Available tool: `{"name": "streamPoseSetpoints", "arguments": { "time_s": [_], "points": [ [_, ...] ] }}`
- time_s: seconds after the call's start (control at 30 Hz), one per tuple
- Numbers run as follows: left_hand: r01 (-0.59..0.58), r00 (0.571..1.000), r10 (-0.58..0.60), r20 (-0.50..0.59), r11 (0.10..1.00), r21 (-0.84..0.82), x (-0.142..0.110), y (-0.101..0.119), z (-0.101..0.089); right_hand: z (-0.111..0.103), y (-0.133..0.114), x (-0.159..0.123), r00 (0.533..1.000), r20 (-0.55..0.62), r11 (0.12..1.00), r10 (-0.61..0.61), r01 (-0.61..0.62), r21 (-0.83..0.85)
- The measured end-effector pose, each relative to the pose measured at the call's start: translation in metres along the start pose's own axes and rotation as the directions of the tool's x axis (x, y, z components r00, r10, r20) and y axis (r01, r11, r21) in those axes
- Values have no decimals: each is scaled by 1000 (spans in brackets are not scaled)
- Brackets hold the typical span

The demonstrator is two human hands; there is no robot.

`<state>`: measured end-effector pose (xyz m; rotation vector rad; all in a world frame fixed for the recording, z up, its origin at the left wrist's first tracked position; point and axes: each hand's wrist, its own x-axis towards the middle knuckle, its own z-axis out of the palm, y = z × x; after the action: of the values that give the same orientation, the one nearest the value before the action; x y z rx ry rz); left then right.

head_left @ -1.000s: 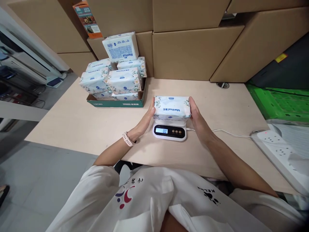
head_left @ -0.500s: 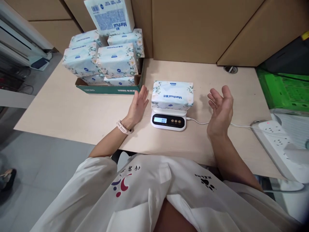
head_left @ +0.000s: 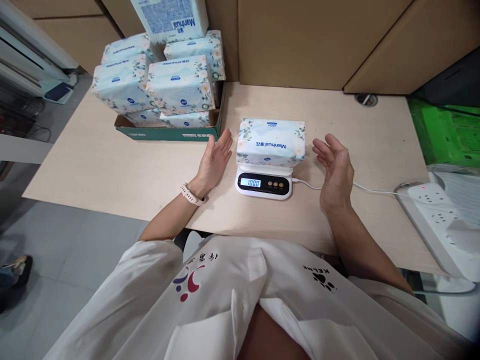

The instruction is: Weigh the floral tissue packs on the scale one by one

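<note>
A Manhua tissue pack (head_left: 270,142) with a floral print rests on top of a white digital scale (head_left: 264,183), whose lit display appears to read 100.0. My left hand (head_left: 215,162) is just left of the pack, fingers extended and apart from it, with a pale wristband at the wrist. On the other side, my right hand (head_left: 335,172) hovers palm inward with its fingers loosely extended, touching nothing. A gap separates each hand from the pack. The scale's platform is mostly hidden beneath the pack.
A green shallow box (head_left: 165,134) holds several stacked tissue packs (head_left: 180,85) at the back left. A white cable (head_left: 375,190) runs from the scale toward a power strip (head_left: 438,210) at the right. Cardboard boxes (head_left: 292,45) line the back; a green crate (head_left: 450,135) is far right.
The scale's display has gone from 0.0 to about 100.0. My right hand has come slightly closer to the pack. The view has shifted a little.
</note>
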<state>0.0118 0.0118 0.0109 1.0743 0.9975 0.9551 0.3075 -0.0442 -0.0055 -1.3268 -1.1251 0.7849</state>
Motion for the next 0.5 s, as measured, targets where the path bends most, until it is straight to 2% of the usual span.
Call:
{"name": "streamPoseSetpoints", "arguments": {
  "time_s": [0.5],
  "points": [
    [-14, 1000, 14, 2, 1000, 21, 0, -2, -2, -2, -3, -1, 999, 37, 999, 17, -15, -40]
  ]
}}
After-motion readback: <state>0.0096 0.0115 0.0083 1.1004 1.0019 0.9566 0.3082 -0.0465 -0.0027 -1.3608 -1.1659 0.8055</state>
